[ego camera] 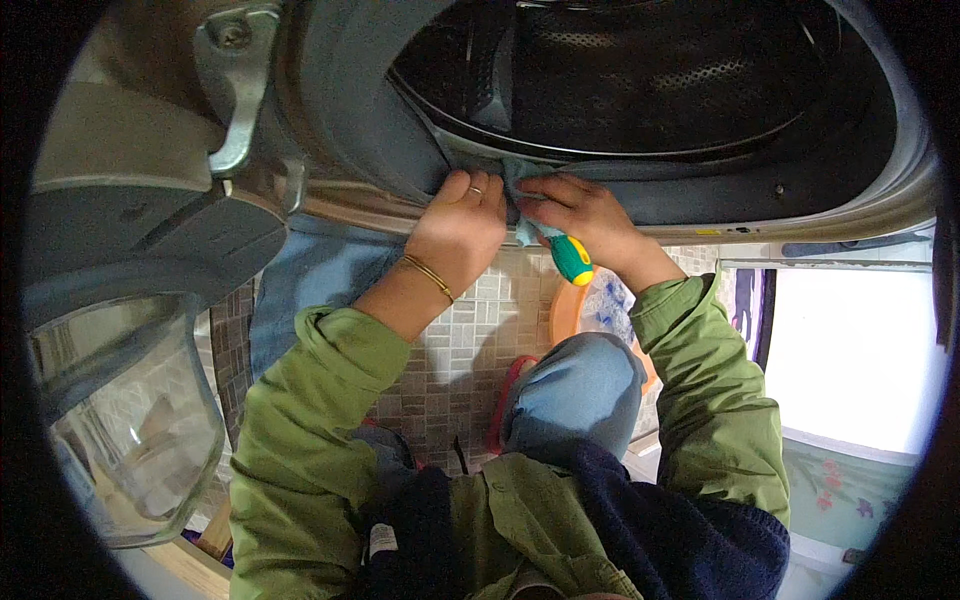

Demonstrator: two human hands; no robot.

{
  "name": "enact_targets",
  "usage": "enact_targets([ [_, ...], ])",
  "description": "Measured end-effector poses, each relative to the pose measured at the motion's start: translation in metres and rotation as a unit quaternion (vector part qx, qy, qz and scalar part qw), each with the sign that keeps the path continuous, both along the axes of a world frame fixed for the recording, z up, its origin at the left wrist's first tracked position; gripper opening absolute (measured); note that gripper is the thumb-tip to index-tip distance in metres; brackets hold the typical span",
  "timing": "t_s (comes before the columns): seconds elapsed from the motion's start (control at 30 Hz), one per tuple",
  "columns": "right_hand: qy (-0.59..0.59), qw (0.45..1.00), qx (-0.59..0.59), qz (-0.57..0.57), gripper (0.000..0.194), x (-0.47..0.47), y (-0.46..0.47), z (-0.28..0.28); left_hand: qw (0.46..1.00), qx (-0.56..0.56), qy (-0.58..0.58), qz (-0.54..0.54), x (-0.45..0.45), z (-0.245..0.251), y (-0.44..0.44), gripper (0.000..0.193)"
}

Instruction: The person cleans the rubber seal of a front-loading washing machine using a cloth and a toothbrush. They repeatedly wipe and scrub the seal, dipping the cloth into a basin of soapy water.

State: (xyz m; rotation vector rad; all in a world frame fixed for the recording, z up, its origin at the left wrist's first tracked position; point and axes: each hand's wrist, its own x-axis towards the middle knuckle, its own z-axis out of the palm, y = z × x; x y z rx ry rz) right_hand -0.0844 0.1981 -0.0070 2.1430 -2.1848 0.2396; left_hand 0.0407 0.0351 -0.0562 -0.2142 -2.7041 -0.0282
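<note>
The grey rubber door gasket [697,196] of a front-loading washing machine lies before me, its lower lip under both hands. My left hand [461,217], with a ring and a bangle, has its fingers curled onto the gasket fold; the fingertips are hidden. Just beside it, my right hand [581,214] holds a light blue cloth [527,231] together with a screwdriver-like tool. The tool's green and yellow handle [572,260] sticks out below the palm, and its other end is hidden in the cloth at the gasket.
Above the hands is the perforated metal drum [637,82]. The round door with its glass bowl [142,420] hangs open at left on a metal hinge [244,97]. A blue cloth [315,277] hangs below the rim. An orange basin [566,307] stands on the tiled floor [472,330] by my knee.
</note>
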Motion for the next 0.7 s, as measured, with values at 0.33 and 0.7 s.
enact_targets([
  [0.33, -0.040, 0.994, 0.018, -0.096, 0.029, 0.006, -0.009, 0.007, 0.999, -0.014, 0.034, -0.007, 0.000, -0.005, 0.000, 0.021],
  [0.7, 0.005, 1.000, -0.019, -0.010, 0.024, 0.004, -0.007, -0.008, 1.000, -0.009, 0.008, 0.013, 0.000, 0.001, 0.005, 0.022],
])
